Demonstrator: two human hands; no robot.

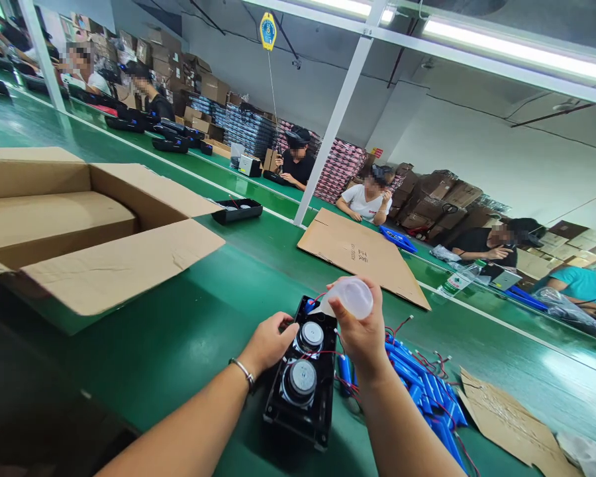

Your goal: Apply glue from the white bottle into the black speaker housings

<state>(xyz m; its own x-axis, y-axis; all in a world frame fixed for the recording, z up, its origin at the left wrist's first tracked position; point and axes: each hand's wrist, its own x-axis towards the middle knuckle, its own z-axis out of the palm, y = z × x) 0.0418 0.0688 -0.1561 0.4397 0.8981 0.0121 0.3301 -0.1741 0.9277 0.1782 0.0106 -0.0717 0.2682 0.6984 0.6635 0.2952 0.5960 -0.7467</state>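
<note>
A black speaker housing [302,391] with two round drivers lies on the green table in front of me. My left hand [268,341] grips its left edge beside the upper driver. My right hand [360,331] holds a small translucent squeeze bottle [350,298], tipped with its nozzle pointing left and down at the housing's far end. Red wires run across the housing. A heap of blue cylindrical battery cells [427,391] with red and black leads lies just right of my right forearm.
A large open cardboard box [79,225] stands at left. A flat cardboard sheet [362,255] lies beyond the housing, a torn piece [511,424] at right. A black tray [237,211] sits farther back. Several people work along the far side of the line.
</note>
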